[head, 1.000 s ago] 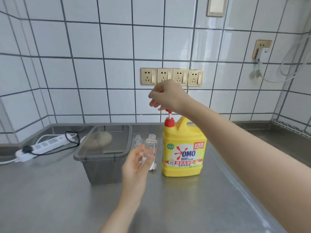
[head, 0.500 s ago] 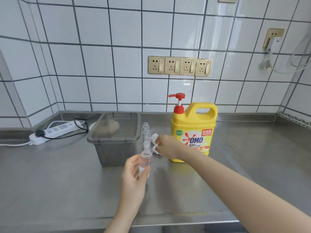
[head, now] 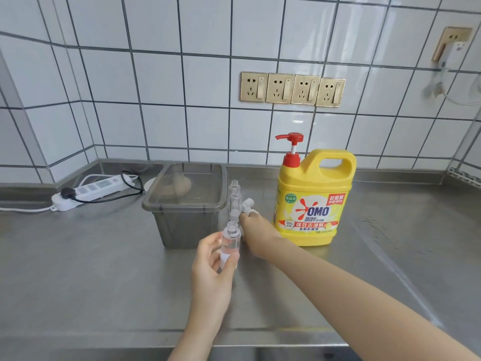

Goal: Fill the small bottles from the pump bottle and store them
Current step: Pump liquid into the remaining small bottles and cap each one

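The left hand (head: 210,267) fingers grip 1 small bottle (head: 230,244) just left of the pump bottle (head: 313,201). The right hand (head: 256,234) reaches among white caps (head: 247,204); its grasp is unclear. The bottle is probably light, rigid and slippery; hold mid-body.

Two hands are seen: a left hand (head: 212,267) and a right hand (head: 256,231). Three small bottles (head: 230,239) (head: 235,205) (head: 234,185) are counted, all uncapped. At least two white caps (head: 247,204) are made out; their exact number cannot be told. One pump bottle (head: 313,201), one lidded bin (head: 186,204), one power strip (head: 91,191) and five wall sockets (head: 292,89) are counted.
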`<state>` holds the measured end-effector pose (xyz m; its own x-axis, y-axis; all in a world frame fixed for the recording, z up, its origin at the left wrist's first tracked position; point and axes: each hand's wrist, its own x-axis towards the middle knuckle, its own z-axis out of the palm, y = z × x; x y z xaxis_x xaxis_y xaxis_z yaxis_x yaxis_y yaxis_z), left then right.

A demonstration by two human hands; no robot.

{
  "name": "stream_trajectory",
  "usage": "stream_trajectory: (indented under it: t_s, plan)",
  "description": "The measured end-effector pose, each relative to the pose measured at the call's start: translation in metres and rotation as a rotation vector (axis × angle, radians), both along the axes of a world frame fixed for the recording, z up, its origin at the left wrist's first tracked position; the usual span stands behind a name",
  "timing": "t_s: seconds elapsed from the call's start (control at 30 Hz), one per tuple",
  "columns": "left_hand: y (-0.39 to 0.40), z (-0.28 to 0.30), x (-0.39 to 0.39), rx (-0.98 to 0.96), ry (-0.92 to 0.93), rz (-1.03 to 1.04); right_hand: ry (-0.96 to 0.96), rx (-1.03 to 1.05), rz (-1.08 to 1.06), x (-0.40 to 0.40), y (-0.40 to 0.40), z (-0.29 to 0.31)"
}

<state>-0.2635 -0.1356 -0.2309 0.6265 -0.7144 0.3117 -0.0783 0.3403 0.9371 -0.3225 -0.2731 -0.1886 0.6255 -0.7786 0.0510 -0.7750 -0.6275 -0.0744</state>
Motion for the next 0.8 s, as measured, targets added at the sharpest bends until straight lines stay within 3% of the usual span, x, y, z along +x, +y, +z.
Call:
stream_trajectory:
  t_s: [0.13, 0.37, 0.57, 0.8]
  plan:
    - [0.0, 0.001, 0.0, -0.006, -0.017, 0.001, -0.118, 0.105, 0.088, -0.017, 0.007, 0.014]
    - [0.002, 0.001, -0.002, -0.004, -0.075, -0.049, -0.417, 0.069, 0.185, -0.067, 0.035, 0.09]
    - [0.003, 0.0, -0.004, 0.024, -0.189, -0.083, -0.204, 0.035, 0.4, -0.073, 0.045, 0.111]
    - [0.002, 0.0, -0.002, 0.03, -0.227, -0.091, -0.138, 0.044, 0.459, -0.073, 0.046, 0.117]
